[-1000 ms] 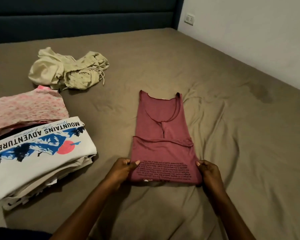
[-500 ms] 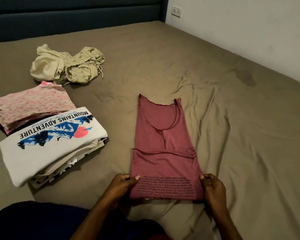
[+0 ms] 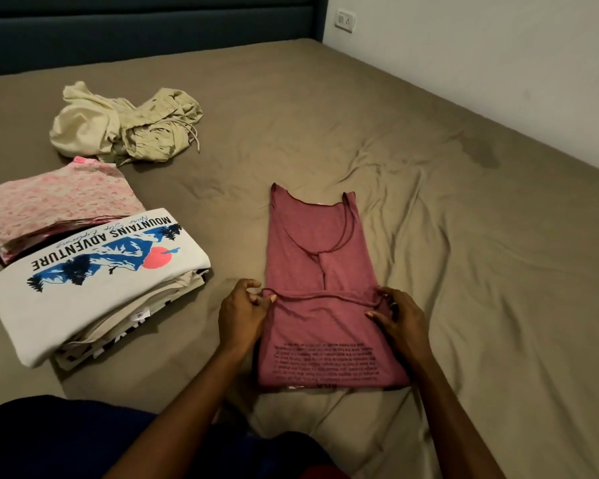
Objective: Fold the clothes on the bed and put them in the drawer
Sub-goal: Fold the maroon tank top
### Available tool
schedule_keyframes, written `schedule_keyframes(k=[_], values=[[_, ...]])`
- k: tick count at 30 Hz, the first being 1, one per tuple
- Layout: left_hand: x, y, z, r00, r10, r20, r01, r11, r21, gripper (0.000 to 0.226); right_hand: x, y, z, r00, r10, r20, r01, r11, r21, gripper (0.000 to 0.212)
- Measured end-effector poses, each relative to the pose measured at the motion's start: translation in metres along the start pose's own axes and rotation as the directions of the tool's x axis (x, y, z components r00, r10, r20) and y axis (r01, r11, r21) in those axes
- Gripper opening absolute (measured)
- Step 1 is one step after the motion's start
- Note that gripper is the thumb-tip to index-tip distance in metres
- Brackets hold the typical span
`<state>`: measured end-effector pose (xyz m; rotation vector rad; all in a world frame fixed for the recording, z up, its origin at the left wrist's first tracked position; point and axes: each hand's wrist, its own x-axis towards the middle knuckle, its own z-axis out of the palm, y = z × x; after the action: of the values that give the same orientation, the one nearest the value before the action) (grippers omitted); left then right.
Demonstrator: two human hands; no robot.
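A: Where is the red top (image 3: 320, 271) lying?
B: On the bed (image 3: 464, 236), flat between the two hands, neck end away from the person, its lower half already folded up so the printed block of text faces up near the body

A: And the hands?
B: The left hand (image 3: 244, 314) pinches the left end of the folded hem, thumb and fingers curled on the cloth. The right hand (image 3: 400, 314) grips the right end of that same hem, fingers bent over the edge. They stay apart, one at each side of the top

A: What lies off to the left hand's side?
B: A stack of folded clothes, with a white printed shirt (image 3: 97, 278) on top, just beyond the left hand's outer side. Past it, further from the person, a folded pink garment (image 3: 56, 205) touches the stack. Beyond that sits a crumpled beige garment (image 3: 125, 126), unfolded, with a drawstring trailing out

A: Anything beyond the right hand?
B: Wrinkled brown sheet, a dark stain (image 3: 481, 150) on it, then the wall with a socket (image 3: 346, 19)
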<state>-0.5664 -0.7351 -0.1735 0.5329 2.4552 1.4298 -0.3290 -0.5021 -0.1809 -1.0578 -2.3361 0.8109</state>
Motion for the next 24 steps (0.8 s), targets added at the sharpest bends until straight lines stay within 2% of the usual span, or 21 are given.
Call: schedule_keyframes(k=[4, 6, 9, 15, 18, 21, 24], values=[[0.03, -0.015, -0.001, 0.994, 0.064, 0.091, -0.068, 0.997, 0.036, 0.018, 0.029, 0.004, 0.001, 0.988, 0.126, 0.09, -0.146, 0.95, 0.274, 0.038], [0.035, -0.02, -0.002, 0.986, 0.095, 0.136, -0.101, 0.994, 0.039, 0.009, 0.044, 0.007, 0.003, 0.989, 0.121, 0.081, -0.14, 0.942, 0.305, 0.027], [0.037, -0.018, -0.006, 0.982, 0.085, 0.169, -0.082, 0.996, -0.023, 0.013, 0.063, 0.009, 0.009, 0.998, 0.047, 0.035, -0.053, 0.984, 0.173, 0.029], [0.036, -0.023, 0.002, 0.991, -0.007, 0.13, 0.016, 0.997, -0.073, 0.013, 0.078, 0.011, 0.031, 0.997, 0.07, -0.035, -0.072, 0.996, -0.045, 0.032], [0.031, -0.025, 0.006, 0.997, 0.038, 0.072, -0.041, 0.998, 0.04, 0.009, 0.083, 0.009, 0.034, 0.987, 0.157, -0.032, -0.159, 0.985, -0.072, 0.042], [0.028, -0.025, 0.008, 0.981, 0.184, 0.056, -0.191, 0.966, 0.174, 0.015, 0.092, 0.007, 0.033, 0.975, 0.221, -0.023, -0.222, 0.966, -0.134, 0.052], [0.033, -0.022, 0.01, 0.985, 0.17, 0.03, -0.173, 0.971, 0.167, 0.022, 0.106, 0.005, 0.031, 0.981, 0.184, -0.058, -0.193, 0.944, -0.268, 0.066]])
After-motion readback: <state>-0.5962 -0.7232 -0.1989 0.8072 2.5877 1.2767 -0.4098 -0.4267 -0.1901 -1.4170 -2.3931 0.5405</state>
